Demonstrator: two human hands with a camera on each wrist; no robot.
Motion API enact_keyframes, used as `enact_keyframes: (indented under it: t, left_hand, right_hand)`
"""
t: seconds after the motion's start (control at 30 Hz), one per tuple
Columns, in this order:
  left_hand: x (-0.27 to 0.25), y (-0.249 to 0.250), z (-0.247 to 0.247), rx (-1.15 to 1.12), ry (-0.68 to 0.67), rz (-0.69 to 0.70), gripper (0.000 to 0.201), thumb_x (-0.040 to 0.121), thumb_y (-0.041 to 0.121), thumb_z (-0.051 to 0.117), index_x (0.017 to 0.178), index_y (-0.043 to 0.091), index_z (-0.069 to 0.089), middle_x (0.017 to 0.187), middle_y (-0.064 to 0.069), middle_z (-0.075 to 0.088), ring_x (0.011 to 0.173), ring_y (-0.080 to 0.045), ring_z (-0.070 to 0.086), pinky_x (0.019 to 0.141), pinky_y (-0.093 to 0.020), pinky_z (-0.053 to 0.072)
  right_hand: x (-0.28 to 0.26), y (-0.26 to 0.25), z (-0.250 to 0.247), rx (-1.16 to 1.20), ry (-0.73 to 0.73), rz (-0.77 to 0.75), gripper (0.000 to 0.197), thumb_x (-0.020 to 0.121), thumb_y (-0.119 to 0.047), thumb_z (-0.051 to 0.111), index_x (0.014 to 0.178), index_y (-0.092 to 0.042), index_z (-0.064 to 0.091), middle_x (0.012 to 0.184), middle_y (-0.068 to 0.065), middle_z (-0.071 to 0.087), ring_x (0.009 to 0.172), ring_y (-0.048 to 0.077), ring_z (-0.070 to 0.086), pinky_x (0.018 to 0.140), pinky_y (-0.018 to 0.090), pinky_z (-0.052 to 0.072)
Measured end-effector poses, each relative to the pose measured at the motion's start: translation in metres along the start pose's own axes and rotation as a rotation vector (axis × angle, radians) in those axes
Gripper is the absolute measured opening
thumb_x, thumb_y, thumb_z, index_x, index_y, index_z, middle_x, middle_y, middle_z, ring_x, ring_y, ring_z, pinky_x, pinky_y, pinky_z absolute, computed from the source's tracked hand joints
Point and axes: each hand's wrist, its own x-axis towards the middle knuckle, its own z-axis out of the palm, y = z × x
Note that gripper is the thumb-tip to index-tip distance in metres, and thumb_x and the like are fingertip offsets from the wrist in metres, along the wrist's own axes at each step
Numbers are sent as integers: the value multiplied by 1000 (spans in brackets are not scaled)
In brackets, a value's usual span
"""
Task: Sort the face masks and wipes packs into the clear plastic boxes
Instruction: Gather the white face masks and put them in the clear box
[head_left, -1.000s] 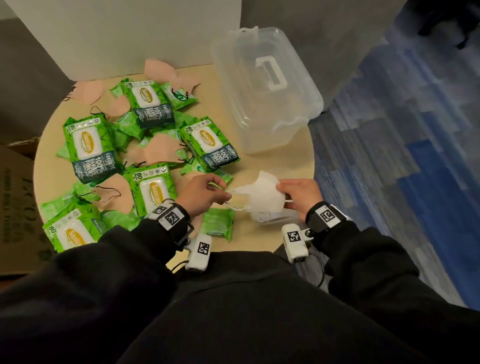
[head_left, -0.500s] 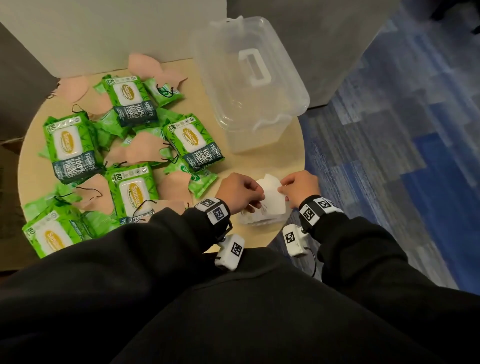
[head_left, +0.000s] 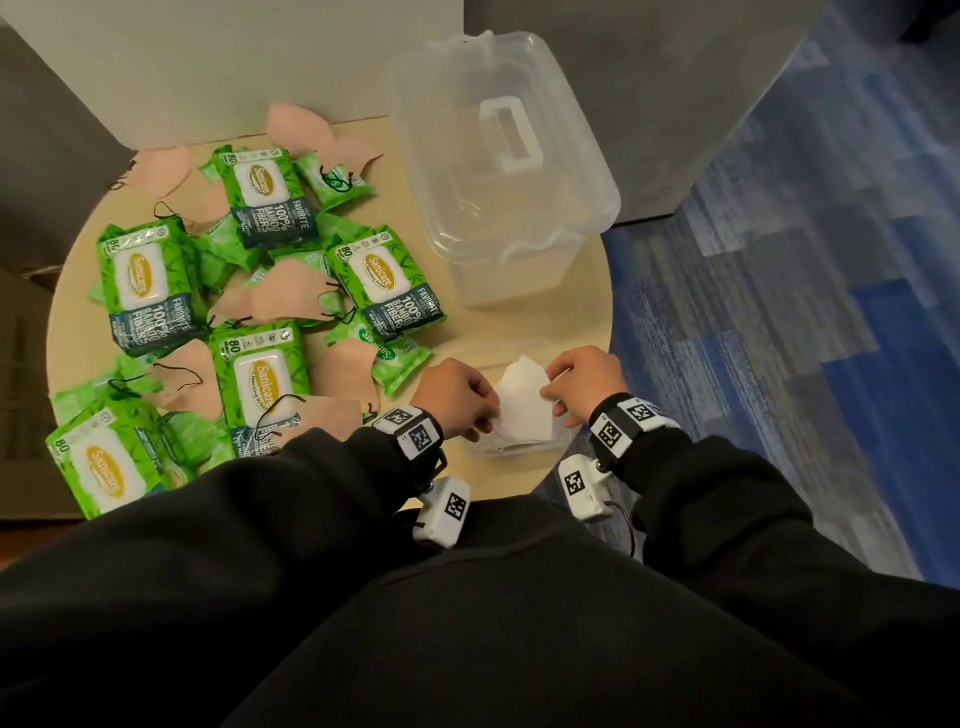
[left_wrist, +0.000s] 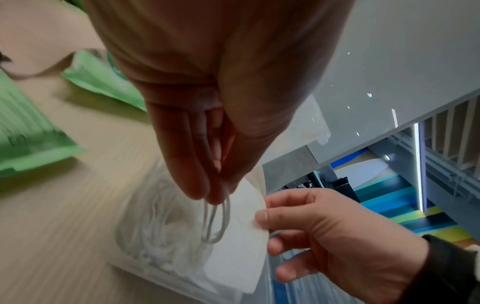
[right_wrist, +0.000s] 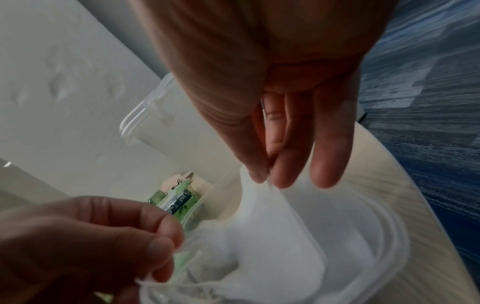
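Observation:
A white face mask (head_left: 522, 408) hangs between my two hands, over a small clear box (head_left: 519, 448) at the table's near edge. That box holds more white masks (left_wrist: 155, 236). My left hand (head_left: 485, 415) pinches the mask's ear loop (left_wrist: 215, 222) between its fingertips. My right hand (head_left: 553, 395) pinches the mask's right edge (right_wrist: 262, 185) with thumb and finger. Several green wipes packs (head_left: 262, 379) and peach masks (head_left: 283, 301) lie scattered over the left half of the table. A larger clear box (head_left: 498, 171) with a lid and white handle stands at the far right.
The round wooden table (head_left: 582, 306) ends just right of the boxes, above blue carpet (head_left: 805, 312). A white panel (head_left: 234, 62) stands behind the table. A cardboard box (head_left: 21, 389) sits at the left. My dark sleeves fill the foreground.
My hands have come closer together and lowered the white mask, which was held spread out a second ago, onto the small clear box. Little has moved in the last half second.

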Motion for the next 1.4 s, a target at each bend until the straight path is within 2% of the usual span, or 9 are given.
enact_keyframes:
  t: [0.27,0.57,0.77,0.83,0.97,1.1,1.2,1.3,1.4]
  left_hand:
    - [-9,-7,-18,76,55,-24,3,85,-1,77,83,1,76,71,-11,76,62,-19,76,52,-29,60]
    - [-4,-5,-2,42,6,-40,4,85,-3,75,82,0,76,75,-16,77,63,-22,75,57,-34,63]
    - [-2,-5,-1,55,2,-48,1,86,0,76,86,1,76,77,-15,77,68,-25,77,58,-34,64]
    - [-2,-6,-1,62,-3,-37,1,86,0,76,86,1,76,77,-15,77,68,-24,77,59,-35,65]
    - [-1,-9,-1,91,0,-20,4,85,-3,75,85,1,76,78,-16,77,70,-27,78,63,-39,66]
    - [-1,-13,-2,144,12,-11,6,84,1,76,81,6,79,73,-14,76,64,-28,75,59,-38,65]
    - [-5,-18,-9,200,31,23,5,85,20,80,82,16,81,73,-6,76,56,-20,67,48,-30,57]
    - [-11,-29,-35,152,153,52,10,86,35,80,88,25,82,81,6,77,67,-13,69,62,-31,58]
    - [-25,-56,-77,16,344,12,8,87,28,81,89,20,80,75,7,71,62,-7,61,53,-15,45]
  right_hand:
    - [6,2,6,-73,-16,-62,18,81,-2,78,87,-15,65,79,10,71,52,16,72,53,42,63]
    - [13,6,0,-273,3,-128,20,84,-8,78,84,-19,62,85,4,68,51,14,71,46,24,54]
    - [11,3,4,-465,18,-220,25,81,-15,78,96,-19,58,93,4,64,80,25,66,78,40,60]
    - [10,2,3,-447,22,-226,31,81,-17,80,100,-19,55,94,5,63,80,26,65,76,41,59]
    - [8,-5,15,-209,-138,-182,25,79,-10,83,91,-17,61,84,10,70,58,19,73,51,36,61]
    - [10,-6,33,-255,-267,-176,27,79,-13,83,97,-21,65,95,8,69,69,23,71,52,32,59]
    - [15,-3,38,-253,-259,-142,21,82,-19,80,95,-23,63,99,6,66,73,26,70,46,29,53]
    - [12,-16,38,-159,-217,-159,10,87,-18,74,90,-16,65,86,10,69,67,25,71,47,34,59]
    - [1,-48,44,-26,-198,-263,7,87,-14,72,86,-12,66,76,10,68,57,22,66,47,35,58]
